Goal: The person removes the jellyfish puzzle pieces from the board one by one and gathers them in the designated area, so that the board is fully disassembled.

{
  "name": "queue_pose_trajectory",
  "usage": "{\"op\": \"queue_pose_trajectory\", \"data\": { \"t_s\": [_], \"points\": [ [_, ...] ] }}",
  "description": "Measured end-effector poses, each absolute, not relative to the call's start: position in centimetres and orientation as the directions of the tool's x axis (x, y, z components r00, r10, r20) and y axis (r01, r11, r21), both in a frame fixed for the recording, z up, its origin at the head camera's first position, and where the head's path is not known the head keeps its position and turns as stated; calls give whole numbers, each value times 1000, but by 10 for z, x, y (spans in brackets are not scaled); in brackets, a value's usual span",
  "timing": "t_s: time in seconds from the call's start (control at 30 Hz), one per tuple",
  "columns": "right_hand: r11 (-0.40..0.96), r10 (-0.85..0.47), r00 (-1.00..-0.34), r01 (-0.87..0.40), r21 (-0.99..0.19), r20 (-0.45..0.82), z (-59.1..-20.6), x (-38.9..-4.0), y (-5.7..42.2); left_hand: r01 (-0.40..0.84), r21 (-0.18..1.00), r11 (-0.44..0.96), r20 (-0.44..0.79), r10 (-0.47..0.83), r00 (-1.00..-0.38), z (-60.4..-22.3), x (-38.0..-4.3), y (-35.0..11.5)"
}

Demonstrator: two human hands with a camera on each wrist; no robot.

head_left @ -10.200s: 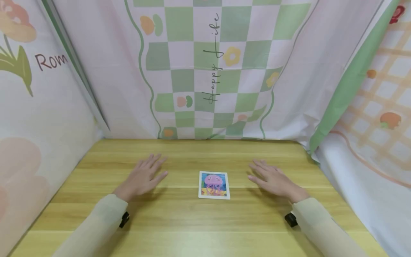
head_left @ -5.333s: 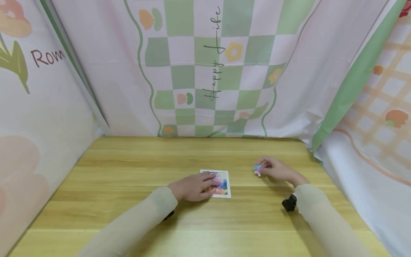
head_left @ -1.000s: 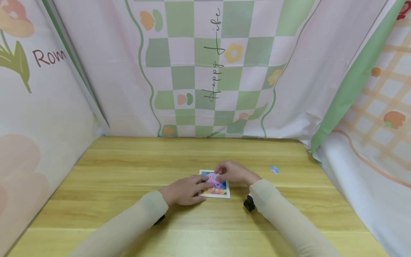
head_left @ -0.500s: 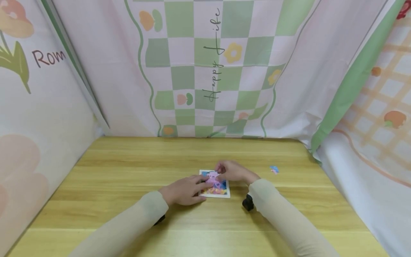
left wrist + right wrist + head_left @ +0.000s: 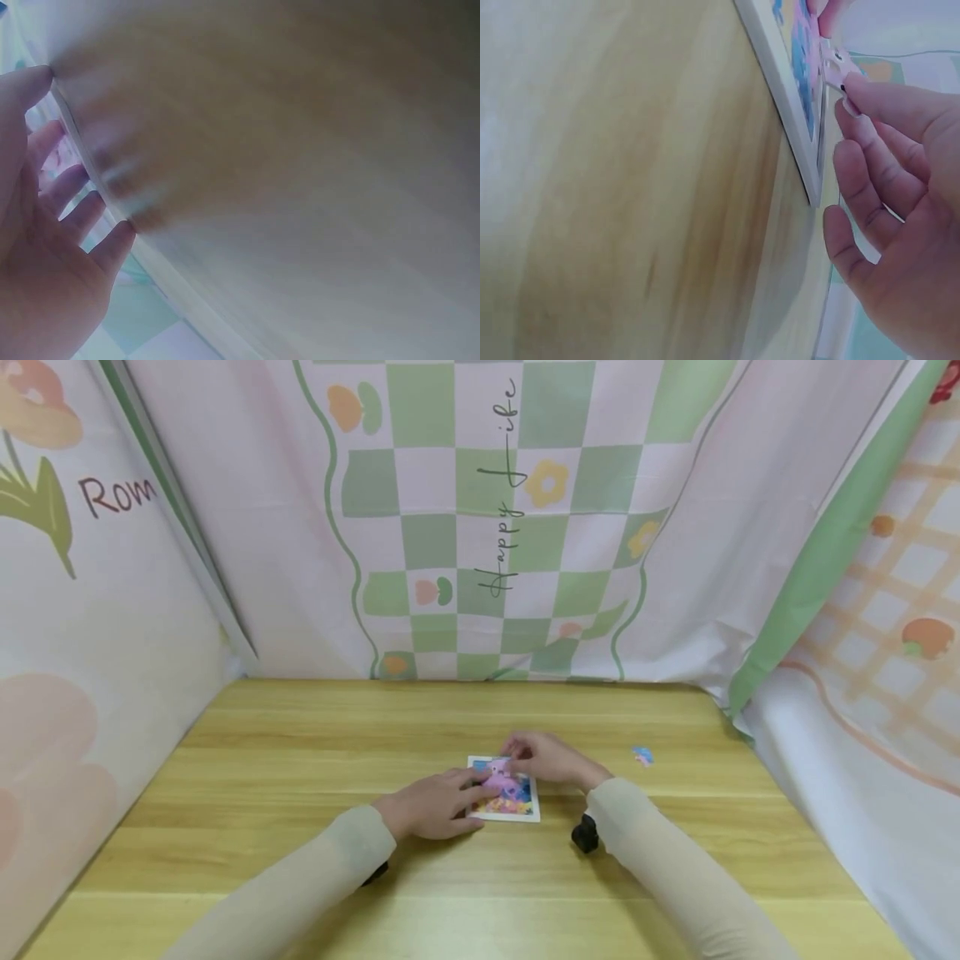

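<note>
A square jigsaw puzzle (image 5: 523, 816) in a white frame, with a pink jellyfish picture, lies mid-table. My left hand (image 5: 435, 803) rests on its left part with fairly straight fingers. At the puzzle's top right edge, my right hand (image 5: 553, 762) pinches a pink jigsaw piece (image 5: 837, 69) with printed eyes between thumb and fingers. In the right wrist view the piece looks tilted above the frame. How far it is from its slot cannot be told. The left wrist view shows the left fingertips (image 5: 116, 244) near the tabletop; little of the puzzle shows there.
A loose blue and pink jigsaw piece (image 5: 642, 756) lies on the wooden table (image 5: 450, 893), right of the puzzle. A printed curtain (image 5: 420, 543) hangs along the table's back edge, with cloth at both sides.
Long before, the puzzle was whole; later the right hand held pieces off to the right. Over the last second the pink eyed piece has shifted and tilted up; both hands stay nearly still.
</note>
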State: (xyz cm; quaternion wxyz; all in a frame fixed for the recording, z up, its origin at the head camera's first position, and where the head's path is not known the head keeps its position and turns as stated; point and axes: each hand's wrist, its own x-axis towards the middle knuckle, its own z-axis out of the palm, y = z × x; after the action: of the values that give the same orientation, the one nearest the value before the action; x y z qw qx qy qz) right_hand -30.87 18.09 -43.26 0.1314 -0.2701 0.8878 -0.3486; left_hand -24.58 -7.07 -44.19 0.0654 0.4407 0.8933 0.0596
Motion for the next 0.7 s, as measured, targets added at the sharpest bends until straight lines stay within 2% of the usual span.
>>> {"op": "queue_pose_trajectory", "data": {
  "t_s": [0.3,0.7],
  "points": [
    [592,-576,-817,-414,-691,-5,-430,-310,204,786,165,596,-53,801,-597,-441,-245,-70],
    [643,-452,-891,-296,-706,-37,-434,-309,265,801,156,578,-19,812,-583,-449,-248,-73]
  ]
}}
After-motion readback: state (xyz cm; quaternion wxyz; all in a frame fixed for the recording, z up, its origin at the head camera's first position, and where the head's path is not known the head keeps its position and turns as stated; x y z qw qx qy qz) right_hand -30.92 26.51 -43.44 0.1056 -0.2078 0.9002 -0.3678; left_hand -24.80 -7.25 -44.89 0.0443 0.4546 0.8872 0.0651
